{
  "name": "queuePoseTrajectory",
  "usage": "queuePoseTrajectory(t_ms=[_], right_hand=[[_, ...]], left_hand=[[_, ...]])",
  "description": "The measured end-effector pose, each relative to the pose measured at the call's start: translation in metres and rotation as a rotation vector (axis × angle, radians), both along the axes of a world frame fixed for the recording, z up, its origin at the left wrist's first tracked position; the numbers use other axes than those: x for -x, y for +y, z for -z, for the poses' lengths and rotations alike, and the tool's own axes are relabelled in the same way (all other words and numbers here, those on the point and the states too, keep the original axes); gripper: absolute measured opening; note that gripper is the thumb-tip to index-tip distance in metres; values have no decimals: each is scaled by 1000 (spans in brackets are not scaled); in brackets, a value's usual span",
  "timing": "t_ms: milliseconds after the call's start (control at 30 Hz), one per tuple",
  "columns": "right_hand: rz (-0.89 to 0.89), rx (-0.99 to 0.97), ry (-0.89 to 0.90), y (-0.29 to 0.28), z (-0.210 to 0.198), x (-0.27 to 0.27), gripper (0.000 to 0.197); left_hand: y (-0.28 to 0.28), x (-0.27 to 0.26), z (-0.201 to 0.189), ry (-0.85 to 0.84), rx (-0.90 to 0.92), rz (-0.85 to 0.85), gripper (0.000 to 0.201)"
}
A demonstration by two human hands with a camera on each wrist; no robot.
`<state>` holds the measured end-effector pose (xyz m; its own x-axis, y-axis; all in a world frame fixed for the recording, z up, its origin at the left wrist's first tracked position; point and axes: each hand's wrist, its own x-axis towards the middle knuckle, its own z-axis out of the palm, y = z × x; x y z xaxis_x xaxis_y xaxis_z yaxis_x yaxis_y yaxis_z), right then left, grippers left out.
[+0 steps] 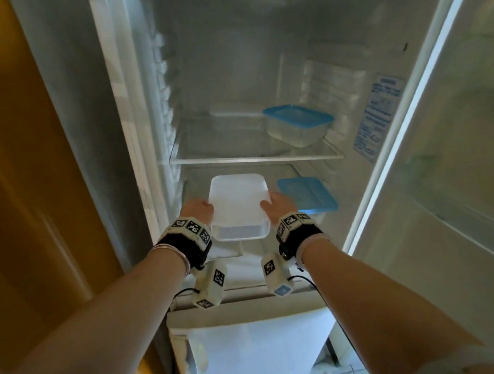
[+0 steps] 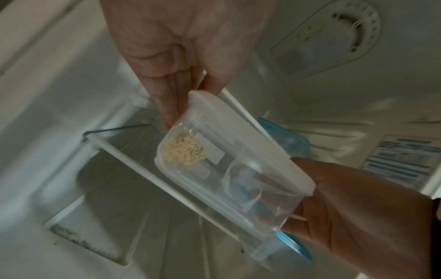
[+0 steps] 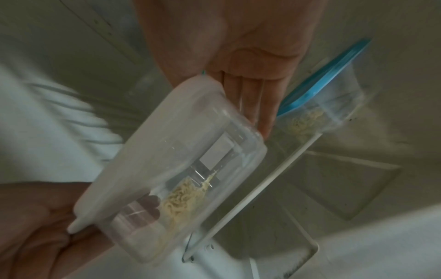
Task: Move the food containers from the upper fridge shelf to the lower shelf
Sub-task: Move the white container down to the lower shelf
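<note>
I hold a clear food container with a white lid (image 1: 238, 199) between both hands at the level of the lower shelf (image 3: 262, 179), near its front edge. My left hand (image 1: 198, 208) grips its left side and my right hand (image 1: 274, 203) its right side, thumbs on the lid. The wrist views show pale noodles inside the container (image 2: 229, 160) (image 3: 171, 160), with fingers along its walls and underneath. A blue-lidded container (image 1: 298, 124) stands on the right of the upper shelf (image 1: 237, 157). Another blue-lidded container (image 1: 307, 194) (image 3: 329, 90) sits on the lower shelf, just right of my right hand.
The fridge door (image 1: 449, 167) stands open on the right and a yellow wall (image 1: 12, 179) is on the left. A faint white-lidded box (image 1: 232, 109) shows at the back of the upper shelf. A closed white compartment (image 1: 255, 351) lies below the hands.
</note>
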<state>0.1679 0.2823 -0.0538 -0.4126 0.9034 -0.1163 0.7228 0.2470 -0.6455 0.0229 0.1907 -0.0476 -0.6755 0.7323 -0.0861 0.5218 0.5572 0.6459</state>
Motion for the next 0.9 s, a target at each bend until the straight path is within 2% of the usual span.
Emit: queuePoseTrajectory(t_ms=[233, 467, 733, 900], right_hand=[[-54, 85, -2, 66, 24, 46, 51], [-137, 202, 35, 106, 43, 87, 57], [-168, 260, 16, 126, 59, 111, 64], [-186, 251, 34, 129, 61, 114, 67]], left_hand=[[50, 37, 24, -37, 52, -71, 38], [88, 69, 45, -126, -11, -218, 35], [109, 91, 59, -166, -14, -246, 38], [115, 92, 59, -105, 22, -205, 45]])
